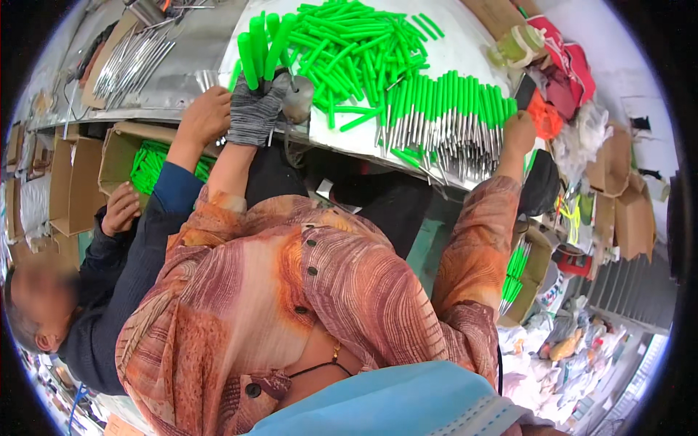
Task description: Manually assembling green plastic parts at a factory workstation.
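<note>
My left hand (254, 112), in a grey knitted glove, is closed around several green-handled metal rods (270, 42). Their thick green ends point up, and thin metal shows below the glove. At the right end of a row of similar green-handled rods (443, 109), my bare right hand (518, 134) is closed, its fingers partly hidden; what it grips, if anything, I cannot make out. Behind the row lies a heap of loose green tubes (349, 47) on the white worktop (458, 40). Beside my left glove, a co-worker's hand (206, 115) reaches to the table edge.
Bare metal rods (134, 65) lie at the far left. A cardboard box (120, 149) of green pieces stands below the table's left edge; another box (538, 269) with green-handled rods sits at my right. A co-worker (102, 312) is close on my left. Plastic bags (582, 138) lie right.
</note>
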`<state>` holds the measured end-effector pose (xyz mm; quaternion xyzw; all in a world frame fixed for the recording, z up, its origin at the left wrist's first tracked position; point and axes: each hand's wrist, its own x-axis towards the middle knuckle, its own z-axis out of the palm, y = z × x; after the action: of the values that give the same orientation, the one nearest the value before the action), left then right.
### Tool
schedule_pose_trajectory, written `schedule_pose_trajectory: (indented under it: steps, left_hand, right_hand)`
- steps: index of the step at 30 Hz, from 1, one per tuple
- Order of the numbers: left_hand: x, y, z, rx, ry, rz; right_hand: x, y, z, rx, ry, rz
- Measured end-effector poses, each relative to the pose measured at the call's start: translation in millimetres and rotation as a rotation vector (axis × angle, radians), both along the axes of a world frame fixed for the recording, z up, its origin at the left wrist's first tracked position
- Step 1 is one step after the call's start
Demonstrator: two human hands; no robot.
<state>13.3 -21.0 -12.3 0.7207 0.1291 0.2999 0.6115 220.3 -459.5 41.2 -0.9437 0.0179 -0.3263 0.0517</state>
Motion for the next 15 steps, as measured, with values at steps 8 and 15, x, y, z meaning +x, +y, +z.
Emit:
schedule_pose_trajectory:
  steps: [8,15]
  left_hand:
    - [-21.9,-3.2,34.4,-0.203,0.168,0.027]
    - [-21.6,10.2,33.1,-0.412,-0.005,0.079]
  right_hand:
    - [-40.6,97.3,29.4,0.079,0.027,0.348]
    - [-154.5,308.7,96.3,1.368,0.407,1.327]
